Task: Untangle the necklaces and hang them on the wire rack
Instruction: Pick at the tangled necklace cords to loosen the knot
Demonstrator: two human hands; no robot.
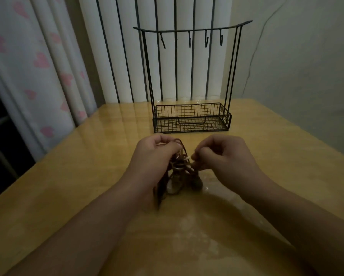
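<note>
Both my hands pinch the tangled necklaces [179,168] just above the worktop [266,176], left hand [157,152] gripping cords, right hand [220,154] a pale bead. Light, limp cords; best held near the knot.

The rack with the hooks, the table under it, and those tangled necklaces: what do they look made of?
The rack looks like thin metal wire with a matt black coat: welded grid basket, slim rods, bent hooks. The table seems wood or wood-look laminate under a glossy finish; it mirrors the light. The necklaces, pinched by the left hand and right hand, seem dark brown cord with pale beads, perhaps shell or bone.
</note>
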